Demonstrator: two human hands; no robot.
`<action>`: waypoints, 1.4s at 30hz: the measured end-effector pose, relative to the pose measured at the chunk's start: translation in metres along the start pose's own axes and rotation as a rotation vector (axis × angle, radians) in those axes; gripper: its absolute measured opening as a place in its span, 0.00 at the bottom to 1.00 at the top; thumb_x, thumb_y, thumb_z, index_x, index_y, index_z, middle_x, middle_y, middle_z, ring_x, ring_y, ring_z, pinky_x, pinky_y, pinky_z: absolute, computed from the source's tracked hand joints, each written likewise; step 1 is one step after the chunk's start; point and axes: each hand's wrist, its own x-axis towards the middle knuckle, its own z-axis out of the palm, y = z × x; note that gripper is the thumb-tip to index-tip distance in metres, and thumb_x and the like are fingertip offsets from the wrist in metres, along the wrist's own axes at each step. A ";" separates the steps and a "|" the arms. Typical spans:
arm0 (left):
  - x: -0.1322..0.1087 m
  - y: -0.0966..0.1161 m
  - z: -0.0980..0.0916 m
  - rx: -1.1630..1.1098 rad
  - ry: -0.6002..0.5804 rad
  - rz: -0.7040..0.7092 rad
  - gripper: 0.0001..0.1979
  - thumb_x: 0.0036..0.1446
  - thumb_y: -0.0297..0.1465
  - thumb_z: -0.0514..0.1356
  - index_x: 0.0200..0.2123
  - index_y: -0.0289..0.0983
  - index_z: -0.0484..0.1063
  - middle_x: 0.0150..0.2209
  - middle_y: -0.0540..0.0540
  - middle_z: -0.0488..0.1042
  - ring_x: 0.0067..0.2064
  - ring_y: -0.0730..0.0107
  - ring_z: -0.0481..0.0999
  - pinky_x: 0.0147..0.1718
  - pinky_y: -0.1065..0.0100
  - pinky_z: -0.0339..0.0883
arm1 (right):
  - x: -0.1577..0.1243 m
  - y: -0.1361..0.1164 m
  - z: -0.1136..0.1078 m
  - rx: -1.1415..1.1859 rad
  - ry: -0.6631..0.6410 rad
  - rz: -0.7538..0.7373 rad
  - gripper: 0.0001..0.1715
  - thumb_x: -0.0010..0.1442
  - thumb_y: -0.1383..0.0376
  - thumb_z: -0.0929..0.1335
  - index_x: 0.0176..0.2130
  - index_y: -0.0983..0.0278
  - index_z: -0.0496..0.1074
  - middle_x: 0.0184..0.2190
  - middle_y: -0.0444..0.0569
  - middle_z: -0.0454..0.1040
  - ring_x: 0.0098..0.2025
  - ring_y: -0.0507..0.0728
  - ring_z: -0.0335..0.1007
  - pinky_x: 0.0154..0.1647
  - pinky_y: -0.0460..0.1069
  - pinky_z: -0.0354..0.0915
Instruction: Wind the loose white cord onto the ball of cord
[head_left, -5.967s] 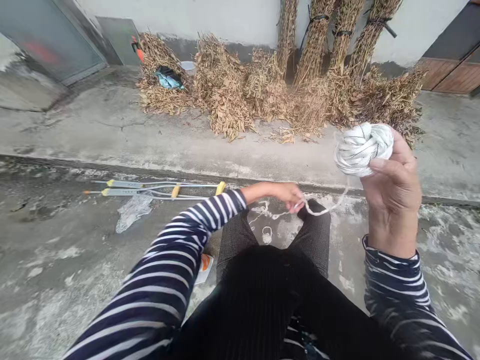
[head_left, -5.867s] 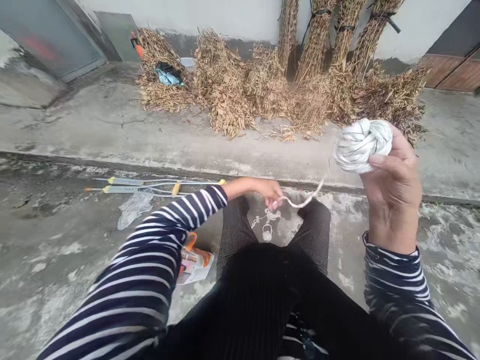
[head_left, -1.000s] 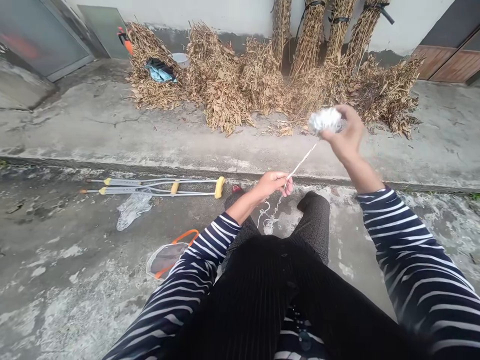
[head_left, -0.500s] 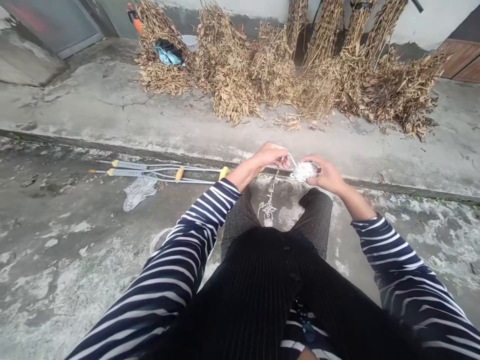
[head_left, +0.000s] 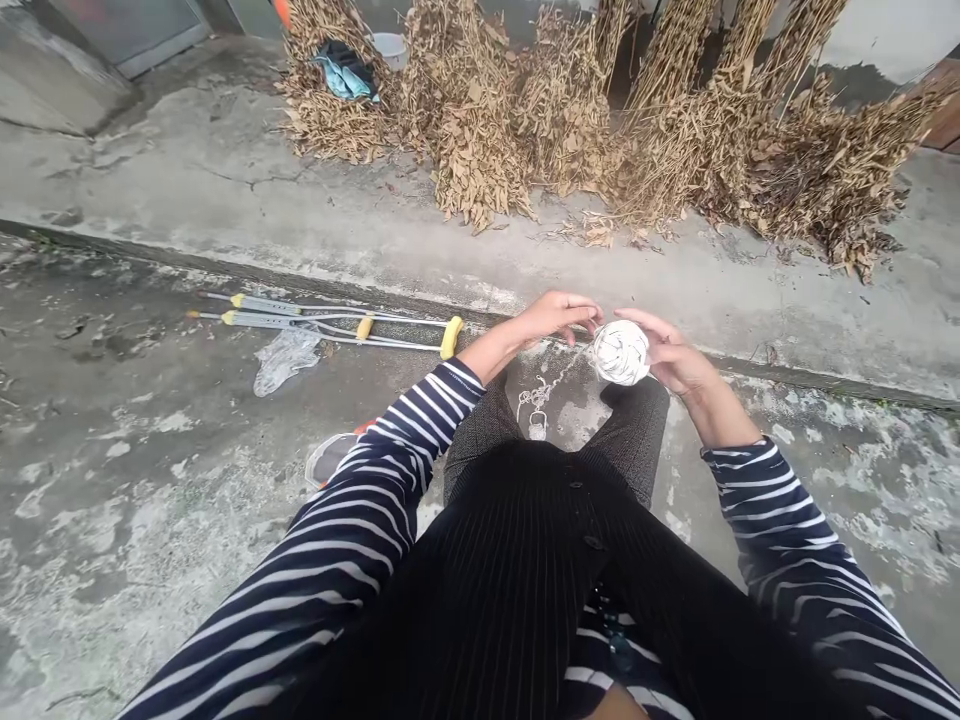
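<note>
A round ball of white cord (head_left: pixel 621 353) hangs in front of my knees, with my right hand (head_left: pixel 679 358) gripping its right side. Just left of the ball is my left hand (head_left: pixel 562 316), its fingers curved and the thumb apart from them; I see no cord clearly pinched there. A loose length of white cord (head_left: pixel 535 398) lies tangled on the ground between my legs. From that tangle a thin strand rises toward the ball's left side.
A pair of crutches (head_left: pixel 345 325) lies along the concrete step (head_left: pixel 300 225) to my left, beside a clear plastic bag (head_left: pixel 286 358). Dried plant bundles (head_left: pixel 487 130) lean against the wall beyond the step. A blue and black cloth (head_left: pixel 345 72) rests on one bundle.
The ball has turned and moved slightly right and nearer. My left fingers have loosened from the strand they pinched. The strand from the ground now slants right. The view has tilted down.
</note>
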 end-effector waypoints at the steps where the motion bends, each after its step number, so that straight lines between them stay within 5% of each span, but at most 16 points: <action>1: -0.003 -0.001 0.004 -0.022 -0.016 0.015 0.11 0.61 0.33 0.66 0.43 0.31 0.82 0.45 0.36 0.82 0.40 0.69 0.81 0.31 0.72 0.71 | 0.000 0.000 0.000 -0.004 0.007 0.012 0.42 0.36 0.68 0.74 0.53 0.56 0.76 0.50 0.48 0.79 0.49 0.62 0.75 0.47 0.54 0.73; 7: -0.012 -0.002 0.012 0.033 -0.133 -0.082 0.10 0.60 0.33 0.67 0.41 0.30 0.81 0.33 0.41 0.82 0.30 0.73 0.78 0.30 0.72 0.70 | -0.001 -0.002 -0.001 0.021 0.039 0.128 0.41 0.33 0.68 0.76 0.50 0.58 0.70 0.36 0.46 0.79 0.32 0.57 0.73 0.30 0.49 0.68; 12: -0.014 0.022 0.000 0.212 -0.048 -0.022 0.09 0.58 0.28 0.65 0.26 0.31 0.78 0.23 0.45 0.78 0.23 0.78 0.74 0.25 0.76 0.65 | 0.005 -0.001 -0.008 -0.271 0.084 0.075 0.32 0.35 0.68 0.76 0.44 0.63 0.74 0.40 0.49 0.79 0.40 0.59 0.74 0.41 0.53 0.71; 17: -0.028 0.041 0.003 0.169 -0.139 -0.061 0.12 0.58 0.28 0.63 0.22 0.31 0.77 0.23 0.43 0.78 0.23 0.75 0.76 0.24 0.75 0.66 | 0.017 0.002 -0.021 -0.786 0.504 -0.178 0.33 0.38 0.65 0.74 0.47 0.63 0.74 0.46 0.54 0.76 0.51 0.68 0.72 0.60 0.66 0.67; 22: -0.047 -0.014 0.014 0.039 -0.200 -0.158 0.11 0.60 0.34 0.64 0.29 0.32 0.78 0.27 0.42 0.80 0.26 0.72 0.79 0.25 0.74 0.69 | 0.025 -0.006 -0.027 -0.611 0.779 -0.399 0.40 0.39 0.64 0.74 0.53 0.64 0.72 0.55 0.58 0.73 0.57 0.69 0.69 0.65 0.66 0.65; 27: -0.036 -0.072 0.012 0.247 0.099 -0.275 0.06 0.58 0.30 0.67 0.35 0.32 0.81 0.35 0.43 0.83 0.25 0.75 0.75 0.24 0.74 0.67 | 0.018 -0.026 -0.022 -0.115 0.571 -0.358 0.39 0.41 0.62 0.74 0.55 0.58 0.70 0.57 0.53 0.74 0.58 0.66 0.72 0.55 0.63 0.75; 30: -0.016 -0.060 0.019 0.272 0.246 -0.160 0.16 0.59 0.30 0.67 0.51 0.36 0.81 0.50 0.40 0.82 0.27 0.75 0.76 0.31 0.70 0.71 | 0.010 -0.035 -0.009 -0.025 0.374 -0.277 0.38 0.45 0.61 0.73 0.57 0.56 0.71 0.61 0.51 0.73 0.59 0.67 0.73 0.49 0.61 0.79; 33: 0.009 -0.030 0.032 0.127 0.260 0.081 0.21 0.60 0.32 0.69 0.57 0.39 0.78 0.60 0.38 0.78 0.43 0.65 0.81 0.45 0.64 0.74 | 0.005 -0.038 0.004 0.002 0.270 -0.201 0.40 0.46 0.60 0.72 0.60 0.55 0.71 0.62 0.52 0.74 0.59 0.68 0.73 0.47 0.61 0.80; 37: 0.037 -0.012 0.045 -0.064 0.243 0.279 0.18 0.55 0.29 0.73 0.50 0.36 0.81 0.52 0.40 0.83 0.56 0.60 0.79 0.59 0.60 0.68 | 0.006 -0.039 0.010 0.064 0.238 -0.134 0.43 0.43 0.60 0.71 0.61 0.57 0.70 0.58 0.52 0.76 0.57 0.68 0.75 0.46 0.62 0.80; 42: 0.041 -0.021 0.043 -0.048 0.195 0.275 0.10 0.60 0.34 0.69 0.41 0.33 0.84 0.32 0.45 0.83 0.41 0.66 0.82 0.51 0.64 0.70 | 0.003 -0.041 0.007 0.111 0.190 -0.099 0.44 0.41 0.60 0.70 0.59 0.57 0.70 0.55 0.52 0.78 0.55 0.69 0.76 0.43 0.63 0.80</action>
